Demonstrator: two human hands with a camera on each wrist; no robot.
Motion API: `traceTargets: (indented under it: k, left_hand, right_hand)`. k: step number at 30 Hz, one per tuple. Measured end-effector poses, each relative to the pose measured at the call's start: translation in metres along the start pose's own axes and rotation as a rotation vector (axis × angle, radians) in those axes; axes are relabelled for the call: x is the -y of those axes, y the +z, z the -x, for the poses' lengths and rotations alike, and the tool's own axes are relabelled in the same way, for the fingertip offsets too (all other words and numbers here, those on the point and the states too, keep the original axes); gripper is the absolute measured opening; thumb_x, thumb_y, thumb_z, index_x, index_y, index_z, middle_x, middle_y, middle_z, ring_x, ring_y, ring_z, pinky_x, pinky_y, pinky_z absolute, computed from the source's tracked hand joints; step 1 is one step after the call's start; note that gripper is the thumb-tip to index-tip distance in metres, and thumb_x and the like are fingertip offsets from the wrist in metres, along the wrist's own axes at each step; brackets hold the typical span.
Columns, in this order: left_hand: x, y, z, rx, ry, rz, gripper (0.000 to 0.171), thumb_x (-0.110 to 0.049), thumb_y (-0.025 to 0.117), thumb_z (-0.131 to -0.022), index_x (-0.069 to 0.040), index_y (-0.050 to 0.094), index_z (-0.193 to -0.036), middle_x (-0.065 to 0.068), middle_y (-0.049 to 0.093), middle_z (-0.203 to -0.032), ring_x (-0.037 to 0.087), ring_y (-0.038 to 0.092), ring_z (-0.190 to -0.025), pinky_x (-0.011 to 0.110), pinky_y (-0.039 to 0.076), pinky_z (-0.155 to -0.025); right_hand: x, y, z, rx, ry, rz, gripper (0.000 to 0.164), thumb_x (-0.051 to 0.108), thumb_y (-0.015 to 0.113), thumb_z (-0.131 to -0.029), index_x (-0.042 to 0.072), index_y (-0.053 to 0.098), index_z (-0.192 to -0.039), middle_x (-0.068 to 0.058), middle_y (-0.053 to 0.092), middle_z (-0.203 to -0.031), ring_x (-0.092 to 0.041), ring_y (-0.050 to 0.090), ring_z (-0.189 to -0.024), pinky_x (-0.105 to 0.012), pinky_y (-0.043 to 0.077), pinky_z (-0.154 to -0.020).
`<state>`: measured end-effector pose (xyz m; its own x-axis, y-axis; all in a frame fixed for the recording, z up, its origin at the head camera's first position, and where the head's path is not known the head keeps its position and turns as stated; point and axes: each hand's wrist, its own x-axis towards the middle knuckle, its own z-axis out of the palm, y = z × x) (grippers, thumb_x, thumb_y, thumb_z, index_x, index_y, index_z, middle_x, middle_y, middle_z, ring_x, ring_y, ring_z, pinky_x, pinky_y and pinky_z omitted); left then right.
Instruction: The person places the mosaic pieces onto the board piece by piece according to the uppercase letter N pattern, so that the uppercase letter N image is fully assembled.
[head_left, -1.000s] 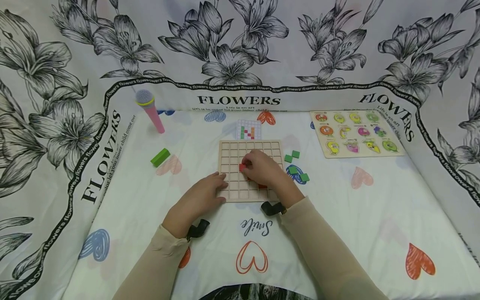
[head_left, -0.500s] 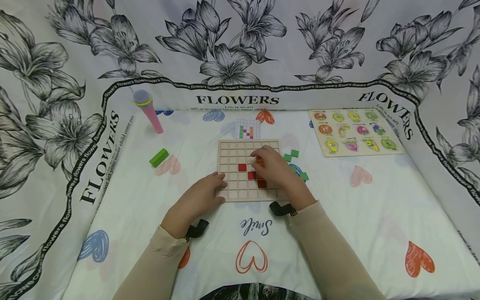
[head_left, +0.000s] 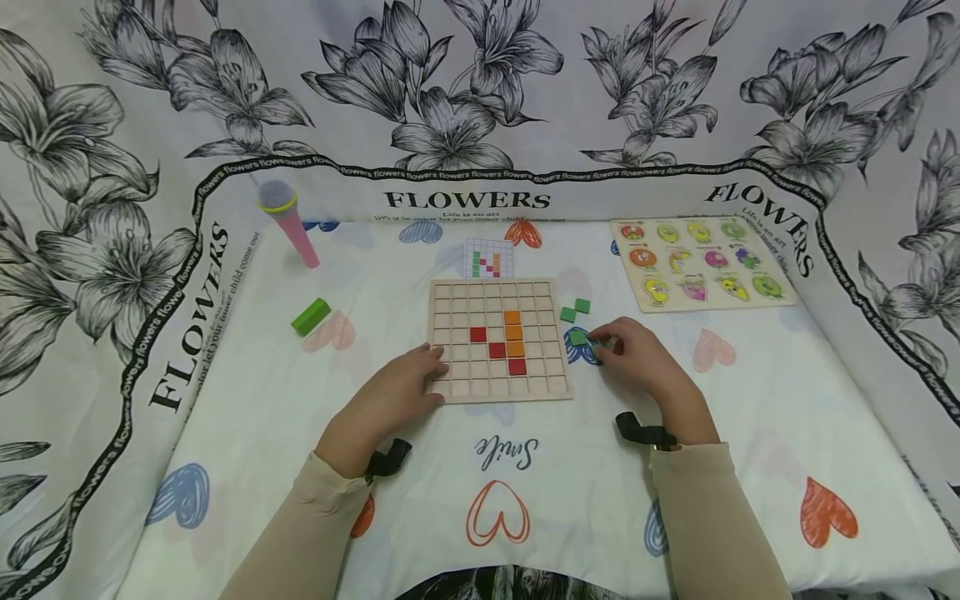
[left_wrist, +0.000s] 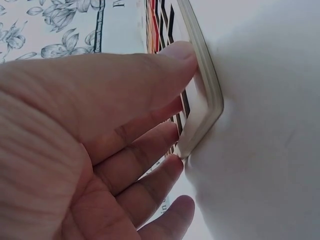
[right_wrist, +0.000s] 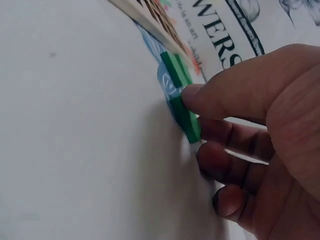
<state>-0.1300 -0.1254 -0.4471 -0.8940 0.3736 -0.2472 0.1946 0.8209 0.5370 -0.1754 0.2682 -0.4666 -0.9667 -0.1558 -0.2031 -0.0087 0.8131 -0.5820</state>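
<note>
A wooden grid board (head_left: pixel 457 387) lies in the middle of the head view. Set in its squares are red tiles (head_left: pixel 497 351) running diagonally and a column of orange tiles (head_left: pixel 513 332). My left hand (head_left: pixel 393 396) rests at the board's near left corner; in the left wrist view the thumb (left_wrist: pixel 177 57) touches the rim. To the right of the board, my right hand (head_left: pixel 641 358) pinches a green tile (right_wrist: pixel 185 117) between thumb and index finger, low over the cloth. Another green tile (head_left: pixel 577 337) lies just beside these fingertips.
Two more green tiles (head_left: pixel 582 306) lie beyond the right hand. A pattern card (head_left: pixel 489 258) stands behind the board. At left are a green block (head_left: pixel 311 317) and a pink toy microphone (head_left: pixel 296 233). A fruit puzzle board (head_left: pixel 701 265) lies at back right.
My right hand has left a red tile in the grid and moved right, off the board to the green tiles, where it now pinches one. My left hand has stayed at the board's corner.
</note>
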Motion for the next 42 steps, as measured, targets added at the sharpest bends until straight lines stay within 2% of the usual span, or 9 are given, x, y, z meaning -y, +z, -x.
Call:
traceTargets:
  k: [8,13,18,21,24,27,35,38,42]
  left_hand:
    - [0.002,-0.001,0.001,0.0,0.005,0.005,0.05,-0.009,0.081,-0.097,0.001,0.068,-0.144,0.015,0.047,-0.171,0.036,0.035,-0.164,0.056,0.036,-0.131]
    - [0.002,0.0,0.001,0.005,0.001,-0.003,0.049,-0.009,0.08,-0.098,0.0,0.068,-0.144,0.015,0.047,-0.171,0.035,0.035,-0.164,0.056,0.036,-0.131]
    - [0.004,0.0,0.002,0.006,0.0,-0.002,0.049,-0.01,0.08,-0.098,0.0,0.068,-0.145,0.015,0.047,-0.171,0.035,0.036,-0.164,0.056,0.036,-0.131]
    - [0.003,0.0,0.002,0.006,-0.002,0.001,0.05,-0.011,0.08,-0.098,-0.001,0.068,-0.146,0.014,0.046,-0.171,0.035,0.035,-0.164,0.055,0.036,-0.131]
    - [0.003,-0.001,0.002,0.004,-0.001,0.001,0.05,-0.011,0.08,-0.098,-0.001,0.067,-0.146,0.014,0.046,-0.172,0.034,0.035,-0.165,0.055,0.036,-0.131]
    - [0.002,-0.001,0.002,0.003,-0.006,0.004,0.05,-0.011,0.08,-0.098,-0.001,0.067,-0.146,0.013,0.045,-0.172,0.033,0.035,-0.165,0.054,0.036,-0.132]
    - [0.004,-0.002,0.002,0.009,0.006,0.01,0.05,-0.01,0.08,-0.098,0.001,0.067,-0.145,0.015,0.048,-0.17,0.035,0.036,-0.164,0.055,0.036,-0.131]
    - [0.004,-0.003,0.002,0.007,0.006,0.017,0.05,-0.01,0.081,-0.098,0.001,0.067,-0.145,0.015,0.048,-0.17,0.035,0.036,-0.164,0.054,0.036,-0.131]
    - [0.003,-0.004,0.002,0.006,0.02,0.021,0.05,-0.009,0.081,-0.098,0.002,0.068,-0.144,0.016,0.048,-0.17,0.035,0.037,-0.164,0.054,0.036,-0.131]
  right_hand:
    - [-0.008,0.001,0.005,0.019,-0.035,-0.016,0.03,0.016,0.072,-0.104,0.012,0.077,-0.133,-0.012,0.064,-0.125,-0.028,0.055,-0.103,-0.037,0.048,-0.085]
    - [-0.007,-0.001,0.008,-0.01,0.013,-0.023,0.028,0.016,0.074,-0.103,0.009,0.075,-0.13,-0.014,0.061,-0.126,-0.029,0.054,-0.105,-0.038,0.049,-0.086]
    - [-0.002,0.001,0.006,-0.027,0.077,-0.04,0.027,0.017,0.073,-0.105,0.008,0.066,-0.129,-0.015,0.063,-0.12,-0.032,0.056,-0.106,-0.041,0.051,-0.092]
    - [0.005,0.0,0.004,-0.043,0.071,-0.064,0.022,0.016,0.069,-0.107,0.009,0.064,-0.127,-0.015,0.065,-0.115,-0.032,0.057,-0.106,-0.043,0.051,-0.095]
    - [0.02,-0.002,-0.001,-0.079,0.029,-0.093,0.02,0.015,0.066,-0.108,0.009,0.065,-0.127,-0.013,0.067,-0.115,-0.031,0.059,-0.107,-0.044,0.051,-0.095]
    - [0.048,0.001,-0.012,-0.083,-0.041,-0.113,0.021,0.014,0.065,-0.109,0.008,0.066,-0.13,-0.012,0.07,-0.118,-0.03,0.062,-0.108,-0.046,0.054,-0.098]
    - [0.13,0.04,-0.066,0.059,-0.22,-0.104,0.019,0.015,0.061,-0.11,0.011,0.071,-0.126,-0.007,0.07,-0.112,-0.026,0.06,-0.102,-0.04,0.056,-0.093]
    - [0.15,0.054,-0.085,0.108,-0.241,-0.066,0.016,0.016,0.062,-0.11,0.013,0.072,-0.122,-0.005,0.07,-0.112,-0.025,0.06,-0.103,-0.04,0.056,-0.095]
    - [0.164,0.066,-0.103,0.133,-0.225,-0.043,0.01,0.016,0.065,-0.109,0.014,0.072,-0.115,-0.005,0.07,-0.11,-0.025,0.061,-0.102,-0.041,0.056,-0.097]
